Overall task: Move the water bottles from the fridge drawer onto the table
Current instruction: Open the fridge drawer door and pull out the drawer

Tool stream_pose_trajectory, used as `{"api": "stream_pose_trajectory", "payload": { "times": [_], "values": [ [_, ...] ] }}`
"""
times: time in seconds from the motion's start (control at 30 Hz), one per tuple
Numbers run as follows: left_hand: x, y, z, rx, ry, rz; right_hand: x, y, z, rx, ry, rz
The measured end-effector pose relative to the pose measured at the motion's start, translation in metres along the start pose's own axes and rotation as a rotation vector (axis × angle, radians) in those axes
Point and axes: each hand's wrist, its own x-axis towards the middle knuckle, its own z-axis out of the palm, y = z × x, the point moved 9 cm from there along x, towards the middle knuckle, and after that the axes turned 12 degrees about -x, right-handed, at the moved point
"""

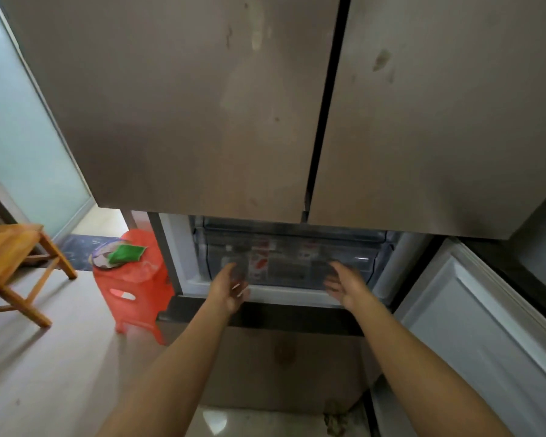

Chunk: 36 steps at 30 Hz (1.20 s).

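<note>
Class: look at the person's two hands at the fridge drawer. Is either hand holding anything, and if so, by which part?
Nothing is held. The left hand and right hand are open before the clear drawer.

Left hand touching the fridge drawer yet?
Cannot tell. In the head view, the left hand overlaps the clear drawer front, but blur hides any contact or gap.

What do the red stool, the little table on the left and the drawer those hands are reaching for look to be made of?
Stool: glossy moulded plastic, judging by its shine and cut-out slot. Table: light wood, grain and plain joined legs showing. Drawer: probably clear, slightly frosted plastic; blurry shapes show through its front.
</note>
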Motion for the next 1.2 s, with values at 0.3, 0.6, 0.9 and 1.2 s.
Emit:
{"api": "stream_pose_trajectory", "payload": {
  "times": [0.3, 0.6, 0.9, 1.2],
  "values": [
    [0.006, 0.015, 0.056, -0.272, -0.157, -0.047, 0.026, -0.022, 0.007, 0.572, -0.100, 0.090],
    [0.028, 0.018, 0.057, -0.376, -0.205, -0.030, 0.033, -0.017, 0.007, 0.822, -0.150, 0.015],
    [0.014, 0.017, 0.054, -0.339, -0.204, -0.005, 0.025, -0.017, 0.002, 0.686, -0.135, 0.029],
    [-0.008, -0.002, 0.015, -0.368, -0.183, 0.013, -0.021, 0.010, -0.009, 0.668, -0.116, -0.014]
  ]
}}
